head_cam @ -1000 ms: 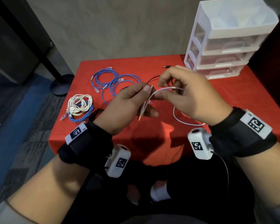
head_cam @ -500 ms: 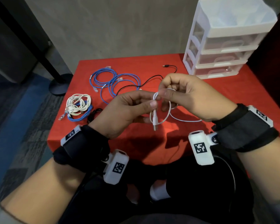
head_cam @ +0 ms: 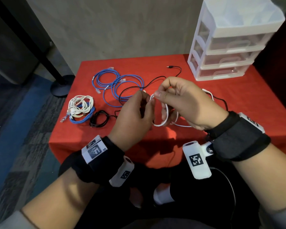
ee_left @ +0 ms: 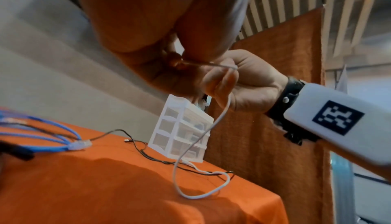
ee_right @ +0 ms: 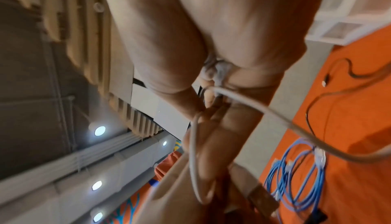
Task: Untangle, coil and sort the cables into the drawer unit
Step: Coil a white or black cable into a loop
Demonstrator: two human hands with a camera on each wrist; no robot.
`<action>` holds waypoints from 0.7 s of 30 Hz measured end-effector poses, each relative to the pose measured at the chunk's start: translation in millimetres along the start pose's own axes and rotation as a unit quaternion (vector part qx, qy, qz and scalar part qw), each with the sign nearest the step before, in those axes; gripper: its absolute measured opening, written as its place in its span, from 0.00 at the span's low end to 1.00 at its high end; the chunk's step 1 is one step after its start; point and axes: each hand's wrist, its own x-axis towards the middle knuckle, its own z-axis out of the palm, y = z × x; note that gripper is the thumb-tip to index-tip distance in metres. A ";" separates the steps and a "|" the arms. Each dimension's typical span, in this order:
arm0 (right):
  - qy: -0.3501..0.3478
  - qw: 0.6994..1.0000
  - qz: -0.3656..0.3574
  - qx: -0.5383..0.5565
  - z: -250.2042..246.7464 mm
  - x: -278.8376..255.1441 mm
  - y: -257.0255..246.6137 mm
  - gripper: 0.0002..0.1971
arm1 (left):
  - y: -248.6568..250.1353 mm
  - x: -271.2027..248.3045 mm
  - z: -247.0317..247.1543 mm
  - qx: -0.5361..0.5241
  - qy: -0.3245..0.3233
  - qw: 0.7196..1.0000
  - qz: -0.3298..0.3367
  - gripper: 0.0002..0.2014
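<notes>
- The left hand (head_cam: 134, 116) is held above the near middle of the red table (head_cam: 246, 103), thumb and fingers pinching the top of a small loop of the white cable (head_cam: 166, 116).
- The right hand (head_cam: 186, 103) is just beside it, on the right, thumb and forefinger pinching the same white cable at the top of the loop; the two hands nearly touch there.
- From the loop the white cable hangs down to the cloth and trails away to the right, crossing a loose black cable (head_cam: 155, 80) that snakes across the middle of the table.
- Two loose blue cables (head_cam: 122, 85) lie in open rings at the far left.
- Near the left edge lies a coiled bundle of cream and blue cables (head_cam: 80, 108), with a small black coil (head_cam: 99, 119) just to its right.
- The white drawer unit (head_cam: 229, 47) stands at the far right corner, its three clear drawers closed.
</notes>
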 end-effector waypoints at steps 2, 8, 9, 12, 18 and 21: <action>-0.002 0.998 -0.026 -0.065 -3.5 3.0 2.3 0.06 | -6.0 3.5 -5.9 0.005 -0.029 1.000 0.002 0.07; -0.018 0.992 -0.061 -0.109 -14.3 3.3 -0.1 0.04 | 14.1 7.8 -25.2 -0.349 -0.169 0.888 -0.248 0.05; -0.027 0.992 -0.063 -0.105 -15.2 3.0 -1.1 0.04 | 17.3 9.5 -27.5 -0.373 -0.187 0.868 -0.269 0.09; -0.055 0.991 -0.072 -0.102 -15.4 1.3 -4.1 0.04 | 21.8 11.7 -29.8 -0.389 -0.223 0.846 -0.289 0.16; -0.049 0.991 -0.078 -0.098 -18.7 2.3 -1.1 0.02 | 19.5 8.7 -26.1 -0.454 -0.212 0.813 -0.296 0.11; -0.047 0.991 -0.071 -0.103 -20.6 3.9 3.3 0.02 | 20.3 7.2 -27.5 -0.454 -0.224 0.802 -0.317 0.09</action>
